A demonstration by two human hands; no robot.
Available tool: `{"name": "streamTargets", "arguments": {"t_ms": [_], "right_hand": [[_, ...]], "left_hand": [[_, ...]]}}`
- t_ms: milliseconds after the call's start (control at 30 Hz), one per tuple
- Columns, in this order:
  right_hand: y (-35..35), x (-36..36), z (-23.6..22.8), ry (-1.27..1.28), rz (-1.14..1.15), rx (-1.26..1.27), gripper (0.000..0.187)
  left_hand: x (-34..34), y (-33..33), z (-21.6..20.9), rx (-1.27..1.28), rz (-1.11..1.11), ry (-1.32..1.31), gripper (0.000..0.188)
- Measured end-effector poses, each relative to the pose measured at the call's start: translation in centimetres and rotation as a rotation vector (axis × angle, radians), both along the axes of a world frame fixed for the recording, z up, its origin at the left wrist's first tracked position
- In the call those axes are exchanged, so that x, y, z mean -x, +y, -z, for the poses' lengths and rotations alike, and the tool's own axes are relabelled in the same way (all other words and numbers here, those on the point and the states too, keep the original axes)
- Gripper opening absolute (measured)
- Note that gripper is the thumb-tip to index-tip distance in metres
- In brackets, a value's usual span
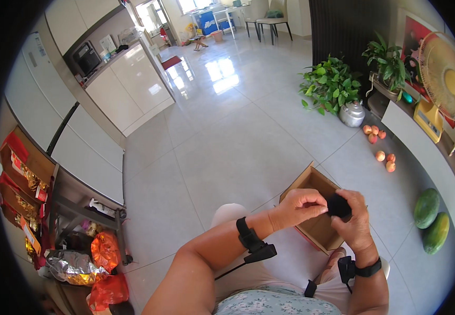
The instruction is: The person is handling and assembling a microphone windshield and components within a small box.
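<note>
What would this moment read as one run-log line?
right hand: holding black object | left hand: at its edge | cardboard box: open, below hands

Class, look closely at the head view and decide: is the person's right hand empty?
No, the right hand holds a black item between thumb and fingers.

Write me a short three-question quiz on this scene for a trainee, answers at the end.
1. Multiple choice: What colour is the small item in the right hand?
A) Red
B) Black
C) White

2. True or false: The cardboard box is shut, with its top covered.

3. Count: How many green melons lie on the floor at the person's right?

Key:
1. B, black.
2. False; the cardboard box is open at the top, and its inside shows.
3. Two.
</note>
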State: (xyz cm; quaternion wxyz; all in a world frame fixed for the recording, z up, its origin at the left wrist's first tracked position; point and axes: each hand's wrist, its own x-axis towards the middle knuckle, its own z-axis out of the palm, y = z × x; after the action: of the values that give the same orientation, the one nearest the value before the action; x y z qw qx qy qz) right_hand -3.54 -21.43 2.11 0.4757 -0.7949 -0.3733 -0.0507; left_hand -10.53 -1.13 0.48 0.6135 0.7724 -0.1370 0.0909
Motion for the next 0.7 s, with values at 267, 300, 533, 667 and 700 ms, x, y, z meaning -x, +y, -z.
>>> {"name": "streamTargets", "arguments": {"t_ms": [267,300,533,667,700], "right_hand": [[0.6,1.0,-0.8,0.986,-0.385,-0.337,0.061],[0.5,0.9,-0.6,1.014,-0.383,-0.374,0.061],[0.6,0.8,-0.4,1.165,-0.405,-0.612,0.061],[0.5,0.6,-0.8,1.126,-0.364,-0.689,0.06],[0.5,0.5,-0.8,1.111,-0.352,-0.691,0.058]], "left_hand": [[-0.6,0.2,1.3,0.171,-0.186,0.13,0.011],[-0.6,0.1,0.9,0.172,-0.184,0.131,0.011],[-0.5,0.1,1.0,0.257,-0.121,0.355,0.012],[-0.2,-0.3,1.0,0.19,-0.085,0.339,0.011],[-0.2,-0.2,1.0,0.19,-0.084,0.339,0.011]]}}
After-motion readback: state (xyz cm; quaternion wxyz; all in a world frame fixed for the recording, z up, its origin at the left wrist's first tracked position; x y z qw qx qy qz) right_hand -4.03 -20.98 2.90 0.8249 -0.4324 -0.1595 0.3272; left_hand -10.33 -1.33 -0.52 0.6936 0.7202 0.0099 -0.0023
